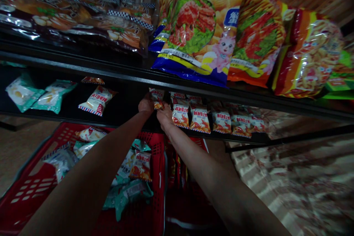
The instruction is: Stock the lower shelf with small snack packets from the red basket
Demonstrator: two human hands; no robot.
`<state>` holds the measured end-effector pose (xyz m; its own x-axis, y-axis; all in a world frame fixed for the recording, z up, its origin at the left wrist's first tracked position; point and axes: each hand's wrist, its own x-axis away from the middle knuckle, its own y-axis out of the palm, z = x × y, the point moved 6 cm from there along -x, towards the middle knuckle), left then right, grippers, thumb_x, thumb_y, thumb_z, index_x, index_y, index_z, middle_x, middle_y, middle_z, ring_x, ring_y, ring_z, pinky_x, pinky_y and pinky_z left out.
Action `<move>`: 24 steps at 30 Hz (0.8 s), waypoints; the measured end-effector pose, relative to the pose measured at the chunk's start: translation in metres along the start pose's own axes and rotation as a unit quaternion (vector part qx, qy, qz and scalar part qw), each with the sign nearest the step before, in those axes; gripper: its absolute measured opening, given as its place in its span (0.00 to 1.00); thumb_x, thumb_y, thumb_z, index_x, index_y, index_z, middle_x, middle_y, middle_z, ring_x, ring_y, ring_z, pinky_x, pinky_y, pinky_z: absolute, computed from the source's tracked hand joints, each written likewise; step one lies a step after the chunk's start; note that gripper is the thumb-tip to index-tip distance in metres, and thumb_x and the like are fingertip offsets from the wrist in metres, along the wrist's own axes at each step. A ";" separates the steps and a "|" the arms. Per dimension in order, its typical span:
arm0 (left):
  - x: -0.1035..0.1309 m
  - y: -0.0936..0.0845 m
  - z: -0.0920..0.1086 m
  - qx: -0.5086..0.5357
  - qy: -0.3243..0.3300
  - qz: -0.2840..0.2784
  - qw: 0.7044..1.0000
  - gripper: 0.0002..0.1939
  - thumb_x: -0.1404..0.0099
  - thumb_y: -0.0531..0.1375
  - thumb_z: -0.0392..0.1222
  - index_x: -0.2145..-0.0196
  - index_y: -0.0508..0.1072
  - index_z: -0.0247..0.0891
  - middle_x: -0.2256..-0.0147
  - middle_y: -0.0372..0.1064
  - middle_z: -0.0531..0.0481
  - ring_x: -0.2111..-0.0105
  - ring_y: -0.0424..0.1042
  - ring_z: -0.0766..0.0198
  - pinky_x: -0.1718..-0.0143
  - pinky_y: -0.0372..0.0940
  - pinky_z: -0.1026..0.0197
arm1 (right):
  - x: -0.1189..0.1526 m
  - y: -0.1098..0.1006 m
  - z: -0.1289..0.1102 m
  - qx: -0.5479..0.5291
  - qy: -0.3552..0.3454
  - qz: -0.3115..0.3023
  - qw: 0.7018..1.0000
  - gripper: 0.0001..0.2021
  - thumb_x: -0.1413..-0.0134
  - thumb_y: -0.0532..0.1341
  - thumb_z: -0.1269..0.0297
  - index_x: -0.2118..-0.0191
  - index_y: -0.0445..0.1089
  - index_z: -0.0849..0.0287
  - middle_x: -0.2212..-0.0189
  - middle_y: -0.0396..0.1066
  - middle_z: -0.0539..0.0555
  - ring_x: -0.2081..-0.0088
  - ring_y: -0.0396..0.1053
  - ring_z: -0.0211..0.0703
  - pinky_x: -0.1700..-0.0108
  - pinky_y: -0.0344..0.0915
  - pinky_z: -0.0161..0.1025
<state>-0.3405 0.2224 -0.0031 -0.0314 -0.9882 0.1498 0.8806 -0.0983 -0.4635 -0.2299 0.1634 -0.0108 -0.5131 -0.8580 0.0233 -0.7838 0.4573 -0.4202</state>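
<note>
On the lower black shelf, my left hand and my right hand close from both sides on a small snack bag with white and orange printing. Its top is partly shaded by the shelf above, and my fingertips are partly hidden. Just right of my right hand stands a row of matching snack bags. To the left, a single snack bag of that kind lies apart, with teal-and-white snack bags farther left.
Below the shelf sits a red basket holding several teal and orange snack bags. The upper shelf's edge runs low over my hands, carrying big snack bags and packaged bread. Pleated fabric hangs at right.
</note>
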 end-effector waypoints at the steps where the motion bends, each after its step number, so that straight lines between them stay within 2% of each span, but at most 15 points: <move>1: 0.000 -0.001 0.000 -0.012 0.000 0.004 1.000 0.29 0.43 0.57 0.35 0.43 0.63 0.41 0.50 0.69 0.41 0.49 0.67 0.54 0.51 0.59 0.59 | 0.000 0.001 -0.001 0.007 -0.006 -0.003 1.000 0.23 0.58 0.54 0.75 0.52 0.69 0.54 0.57 0.71 0.54 0.53 0.67 0.43 0.49 0.61 0.40; 9: -0.008 0.003 -0.004 -0.008 -0.005 0.016 1.000 0.29 0.42 0.58 0.38 0.42 0.63 0.39 0.48 0.68 0.39 0.49 0.68 0.53 0.53 0.60 0.58 | -0.003 0.003 -0.007 0.033 -0.035 -0.008 0.999 0.21 0.56 0.54 0.76 0.54 0.70 0.55 0.54 0.71 0.56 0.49 0.66 0.46 0.47 0.60 0.42; 13: -0.011 0.008 -0.003 -0.062 0.014 0.013 0.998 0.26 0.41 0.57 0.39 0.44 0.64 0.39 0.50 0.69 0.38 0.51 0.69 0.51 0.55 0.61 0.57 | -0.007 0.002 -0.003 0.040 -0.026 -0.009 0.999 0.23 0.56 0.54 0.77 0.52 0.69 0.57 0.55 0.70 0.57 0.50 0.66 0.46 0.46 0.59 0.42; 18: -0.007 0.008 0.000 -0.113 0.036 0.029 0.993 0.22 0.40 0.55 0.42 0.47 0.66 0.37 0.54 0.71 0.36 0.53 0.69 0.49 0.55 0.61 0.54 | 0.008 -0.005 -0.016 0.015 -0.097 -0.022 0.995 0.24 0.55 0.52 0.78 0.51 0.68 0.55 0.52 0.68 0.53 0.47 0.63 0.42 0.42 0.55 0.41; 21: 0.005 0.000 0.006 -0.147 0.072 0.077 0.983 0.21 0.40 0.55 0.41 0.49 0.67 0.34 0.53 0.69 0.34 0.51 0.67 0.48 0.52 0.59 0.52 | 0.025 -0.017 -0.027 0.015 -0.135 -0.038 0.990 0.22 0.53 0.51 0.77 0.51 0.67 0.56 0.48 0.65 0.54 0.44 0.60 0.41 0.40 0.52 0.39; 24: 0.025 -0.005 0.022 -0.142 0.160 0.111 0.971 0.18 0.38 0.50 0.36 0.52 0.69 0.33 0.51 0.67 0.36 0.48 0.64 0.52 0.46 0.56 0.54 | 0.037 -0.044 -0.029 -0.011 -0.142 -0.016 0.990 0.20 0.50 0.52 0.73 0.51 0.67 0.55 0.46 0.64 0.53 0.42 0.58 0.41 0.38 0.50 0.40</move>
<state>-0.3350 0.2004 0.0217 -0.0402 -0.9702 -0.2388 0.7178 0.1382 -0.6824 -0.2241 0.1184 0.0350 -0.3707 -0.9019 -0.2217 -0.8067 0.4310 -0.4043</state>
